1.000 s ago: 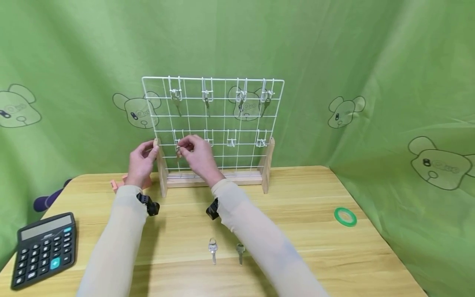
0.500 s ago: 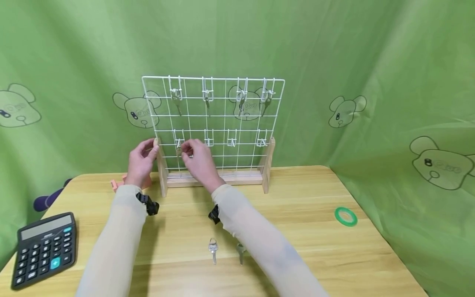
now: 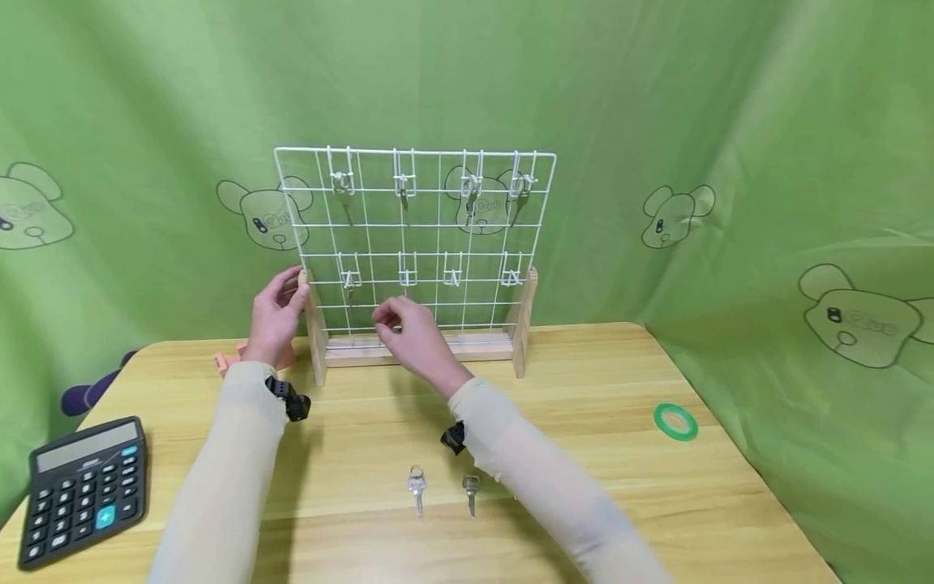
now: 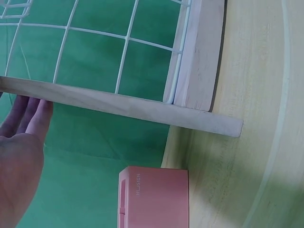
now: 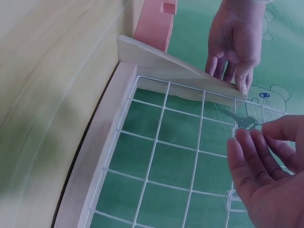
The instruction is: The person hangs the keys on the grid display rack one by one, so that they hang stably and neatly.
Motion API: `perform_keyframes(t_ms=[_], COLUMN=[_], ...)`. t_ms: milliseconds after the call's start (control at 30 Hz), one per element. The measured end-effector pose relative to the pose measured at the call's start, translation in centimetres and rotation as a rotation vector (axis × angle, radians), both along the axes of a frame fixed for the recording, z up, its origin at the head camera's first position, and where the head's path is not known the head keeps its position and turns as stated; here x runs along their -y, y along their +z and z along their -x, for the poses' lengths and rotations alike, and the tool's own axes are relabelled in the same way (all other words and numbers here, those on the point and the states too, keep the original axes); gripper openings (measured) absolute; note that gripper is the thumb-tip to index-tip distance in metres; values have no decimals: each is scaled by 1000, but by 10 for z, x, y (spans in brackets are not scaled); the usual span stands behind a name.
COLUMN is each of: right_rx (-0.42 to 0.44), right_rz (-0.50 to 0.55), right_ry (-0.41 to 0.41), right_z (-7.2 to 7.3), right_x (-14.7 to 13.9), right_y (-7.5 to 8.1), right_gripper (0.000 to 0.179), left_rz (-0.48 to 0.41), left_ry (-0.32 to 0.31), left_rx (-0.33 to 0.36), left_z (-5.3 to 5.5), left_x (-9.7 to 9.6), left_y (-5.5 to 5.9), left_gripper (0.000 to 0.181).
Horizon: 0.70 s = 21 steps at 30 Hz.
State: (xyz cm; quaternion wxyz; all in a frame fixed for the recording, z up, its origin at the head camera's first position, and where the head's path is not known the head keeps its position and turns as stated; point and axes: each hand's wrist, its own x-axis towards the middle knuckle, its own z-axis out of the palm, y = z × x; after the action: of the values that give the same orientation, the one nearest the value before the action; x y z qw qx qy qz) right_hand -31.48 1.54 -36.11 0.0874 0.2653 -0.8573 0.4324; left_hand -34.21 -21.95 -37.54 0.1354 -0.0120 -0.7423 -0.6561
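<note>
Left hand (image 3: 276, 318) pinches rack post (image 3: 314, 334). Right hand (image 3: 417, 334): fingers loosely curled, looks empty. Key (image 5: 245, 122) hangs at lower-left hook (image 3: 351, 281); a knock to the rack (image 3: 481, 351) could drop it.

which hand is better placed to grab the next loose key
Probably the right hand: it seems free, its forearm nearer the loose keys; the left hand grips the wooden upright.

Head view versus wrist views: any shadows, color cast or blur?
Head: bright, soft shadows on the wooden table, upper-row keys too small for crisp detail. Left wrist: dimmer, fabric backdrop bluish-green, shadow beside the wooden stand. Right wrist: similar cool cast, broad shadow on the table, hanging key soft-edged.
</note>
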Motion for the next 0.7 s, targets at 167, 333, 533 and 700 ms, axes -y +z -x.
perform_keyframes(t_ms=[167,333,533,700], right_rx=[24,96,176,232], right_rz=[-66,-110,-146,-211], right_ry=[31,58,125,168], right_z=[-9,-18,-31,-44], right_x=[-10,-21,-38,-53], right_y=[-4,-12,-23,-27], right_gripper=[14,11,9,13], left_rz=[1,-14,-14,-10], left_ry=[-1,-4,6,2], left_rx=[8,10,4,2], left_z=[0,1,0,0], left_x=[-1,-2,-2,-1], left_y=[1,-1,-1,0], left_gripper=[50,51,50,50])
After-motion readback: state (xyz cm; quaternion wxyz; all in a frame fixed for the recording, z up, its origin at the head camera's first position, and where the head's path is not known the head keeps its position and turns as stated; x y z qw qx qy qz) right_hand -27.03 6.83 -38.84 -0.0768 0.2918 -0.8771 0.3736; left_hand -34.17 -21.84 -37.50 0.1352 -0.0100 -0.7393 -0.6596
